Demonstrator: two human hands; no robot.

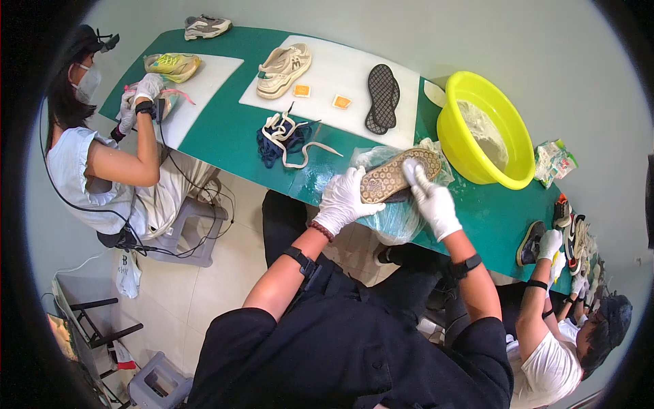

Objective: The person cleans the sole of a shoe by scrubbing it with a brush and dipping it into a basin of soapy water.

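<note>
My left hand (343, 199), in a white glove, is closed around one end of a shoe (390, 178) turned sole up. Its tan sole has a honeycomb tread. My gloved right hand (436, 204) pinches a small white pad (410, 170) and presses it on the sole near the other end. Under the shoe, a clear plastic bag (395, 226) spreads over the table edge. Left of my hands, white shoelaces (294, 163) lie on a dark blue mesh cloth (271, 151).
A yellow-green basin (446, 129) with suds stands at the right on the green table (218, 133). Black insoles (383, 99), a beige sneaker (283, 70) and orange packets (342, 101) lie on a white board (327, 54). Co-workers handle shoes at the left and right.
</note>
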